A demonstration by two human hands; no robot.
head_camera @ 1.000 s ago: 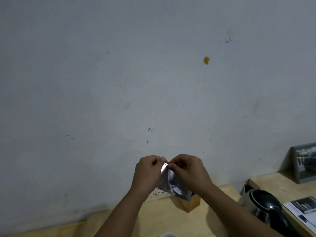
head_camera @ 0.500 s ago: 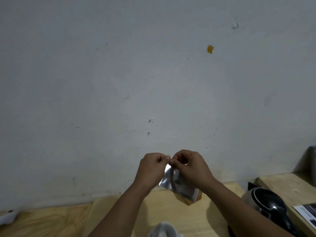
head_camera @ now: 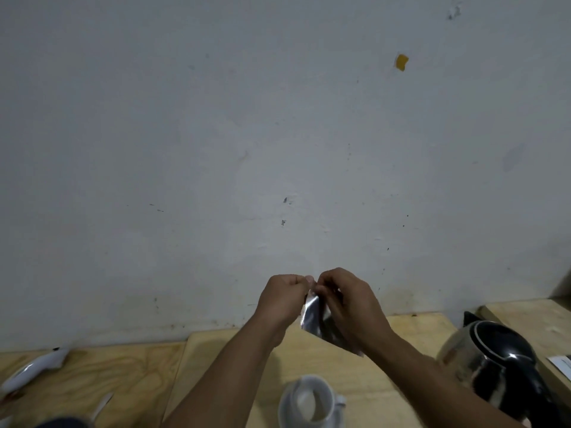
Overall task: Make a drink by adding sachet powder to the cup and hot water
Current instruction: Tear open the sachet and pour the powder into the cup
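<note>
Both hands are raised in front of the wall, pinching the top edge of a silver sachet (head_camera: 312, 316) that hangs between them. My left hand (head_camera: 284, 296) grips its left corner and my right hand (head_camera: 349, 304) grips the right side, covering much of the sachet. Below the hands, a white cup (head_camera: 312, 403) stands on a white saucer (head_camera: 285, 412) at the bottom of the view, with something pale inside it. A steel kettle (head_camera: 491, 362) with a black lid and handle stands to the right of the cup.
The wooden table (head_camera: 370, 381) runs along a grey-white wall. At far left lies a white object (head_camera: 34, 370), with a thin white strip (head_camera: 103, 404) nearer. A raised wooden ledge (head_camera: 531, 322) and printed paper (head_camera: 560, 364) are at the right.
The view has tilted down, bringing the cup, saucer and more of the kettle into sight. Both hands keep pinching the sachet top, held close together.
</note>
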